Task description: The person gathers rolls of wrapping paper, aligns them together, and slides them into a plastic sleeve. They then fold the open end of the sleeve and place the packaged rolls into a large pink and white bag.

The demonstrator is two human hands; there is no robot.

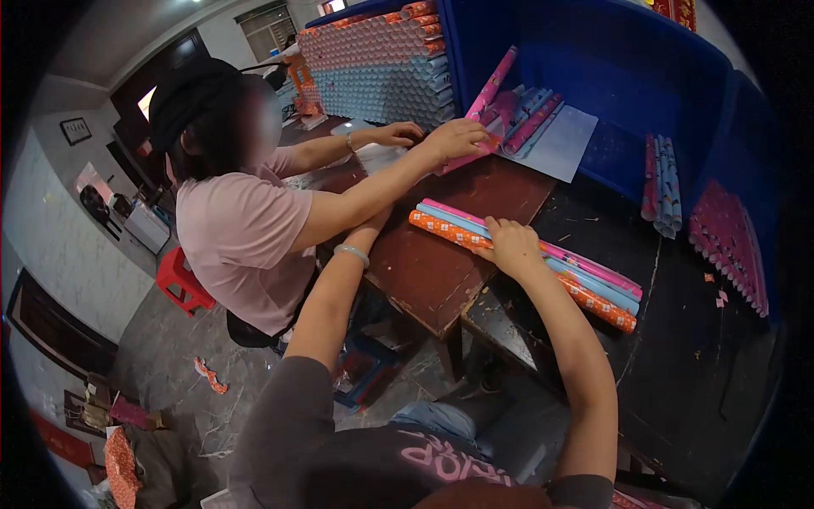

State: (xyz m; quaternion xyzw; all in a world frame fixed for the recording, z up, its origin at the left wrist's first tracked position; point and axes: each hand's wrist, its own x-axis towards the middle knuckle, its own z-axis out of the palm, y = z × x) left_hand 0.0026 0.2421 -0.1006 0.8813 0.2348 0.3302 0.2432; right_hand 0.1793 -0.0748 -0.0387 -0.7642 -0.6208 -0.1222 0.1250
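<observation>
From my remote seat, I see the wearer's right hand (513, 246) grasping three patterned paper tubes side by side: a pink tube (598, 267), a light-blue tube (600, 288) and an orange tube with white squares (598, 305). Its fingers lie across them, thumb against the orange one. They span from the red-brown table (432, 293) left of the grip to the black tabletop (678, 339) right of it. I cannot tell what the left hand grasps; it is hidden behind a co-worker's forearm (360, 195), with only the forearm and a pale bangle (352, 253) showing.

Beyond the grip, more tubes (532, 127) rest on a white sheet (564, 140) beside a tall blue wall (585, 51). Farther left rises a big tube stack (373, 76); to the right is a pink tube row (729, 242).

Nearest me, pink lettering (449, 458) crosses the wearer's dark shirt (356, 462), too folded to read. A framed wall sign (75, 129), far left, is too small.
</observation>
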